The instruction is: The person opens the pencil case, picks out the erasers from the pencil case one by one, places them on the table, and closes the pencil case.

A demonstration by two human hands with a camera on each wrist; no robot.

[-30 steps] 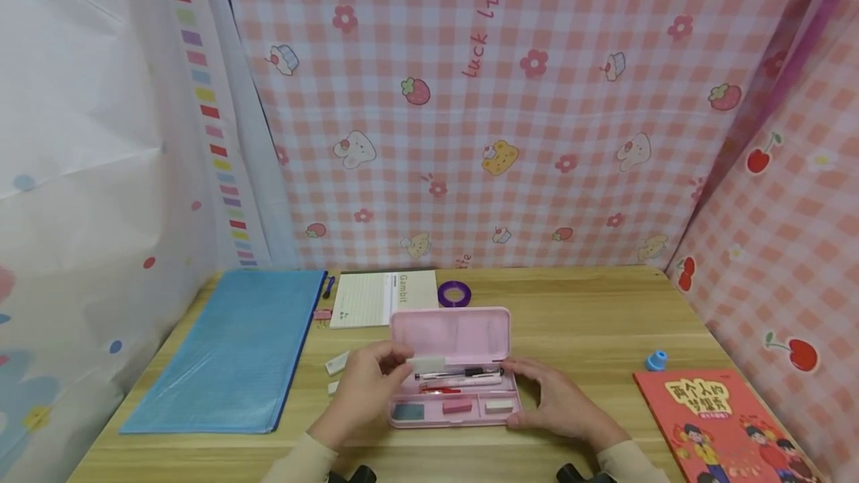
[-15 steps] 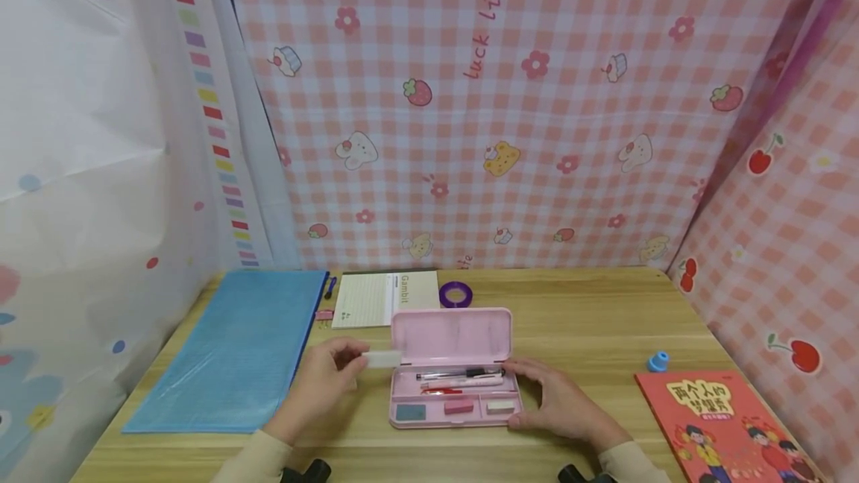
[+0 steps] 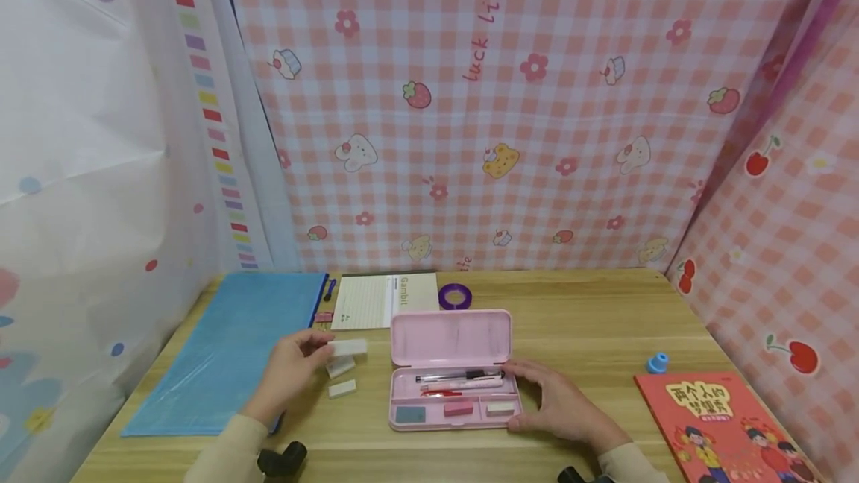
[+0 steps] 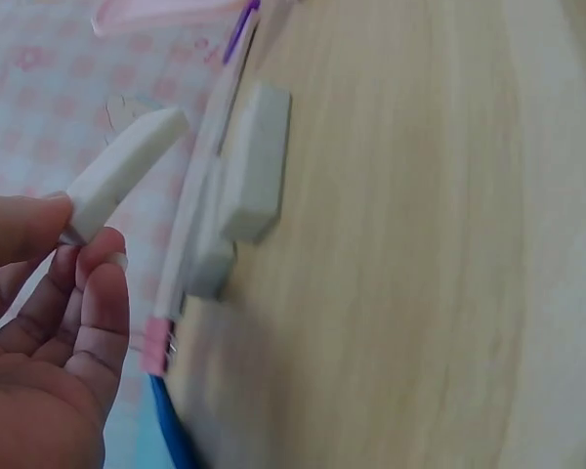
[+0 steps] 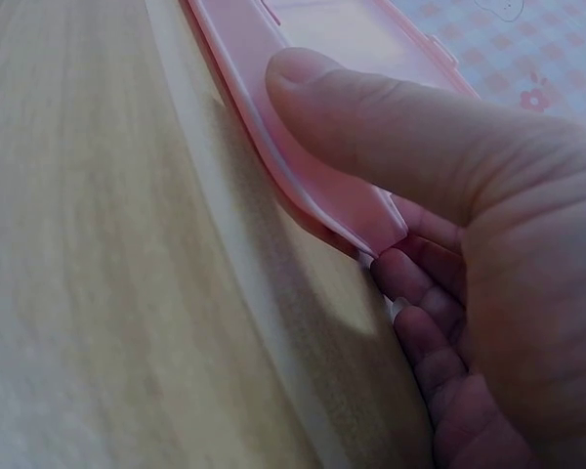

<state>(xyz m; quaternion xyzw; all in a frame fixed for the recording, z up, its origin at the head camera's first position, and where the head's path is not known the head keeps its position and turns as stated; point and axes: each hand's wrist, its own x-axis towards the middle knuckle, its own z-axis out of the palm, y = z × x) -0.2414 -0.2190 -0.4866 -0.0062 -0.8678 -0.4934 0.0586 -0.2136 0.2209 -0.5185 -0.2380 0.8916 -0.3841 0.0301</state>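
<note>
With bare desk [image 3: 590, 319] at centre-right, my left hand [image 3: 285, 375] pinches a white eraser [image 3: 349, 347]; my right hand [image 3: 560, 408] grips the pink pencil case [image 3: 452, 364].

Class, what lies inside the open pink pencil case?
The pencil case holds pens and three small erasers; the right hand covers its right edge.

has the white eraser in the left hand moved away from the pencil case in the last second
Yes. The white eraser, pinched by the left hand, has gone left, off the pink pencil case, and is now above two erasers on the table.
</note>
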